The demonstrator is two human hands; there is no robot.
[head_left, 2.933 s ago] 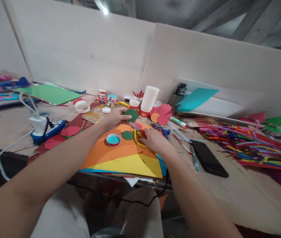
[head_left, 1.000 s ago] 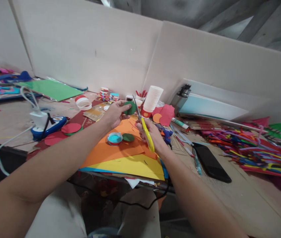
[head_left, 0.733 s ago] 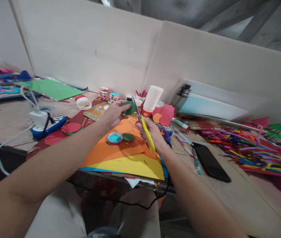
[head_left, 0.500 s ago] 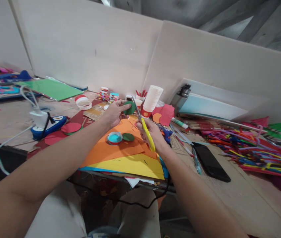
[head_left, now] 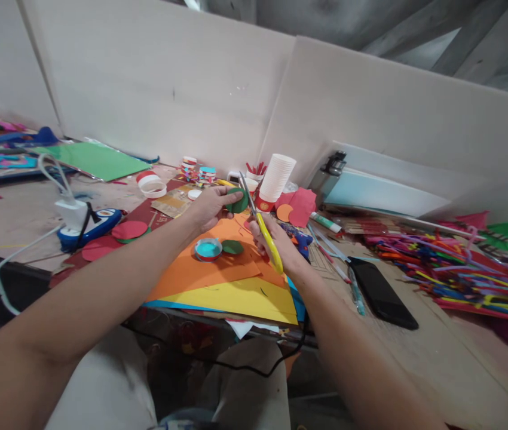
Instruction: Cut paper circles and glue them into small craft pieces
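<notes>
My left hand [head_left: 215, 207] pinches a green paper circle [head_left: 238, 202] between thumb and fingers, above the orange sheets. In my right hand [head_left: 274, 239] is a pair of yellow-handled scissors [head_left: 266, 230], its blades pointing up and away, right beside the circle's right edge. Whether the blades touch the paper I cannot tell. Below the hands, a small round cup piece [head_left: 208, 249] with a light blue inside rests on orange paper [head_left: 209, 278]. Another green paper circle [head_left: 232, 247] lies just right of it.
Yellow paper [head_left: 240, 301] lies at the table's front edge. Stacked paper cups [head_left: 277, 178] stand behind my hands. To the right are a black phone [head_left: 383, 292] and many coloured pipe cleaners [head_left: 455, 269]. A blue power strip [head_left: 88, 227] with cables sits left.
The green circle and my left hand have shifted slightly right and down. The scissors have moved a little to the right, staying beside the circle.
</notes>
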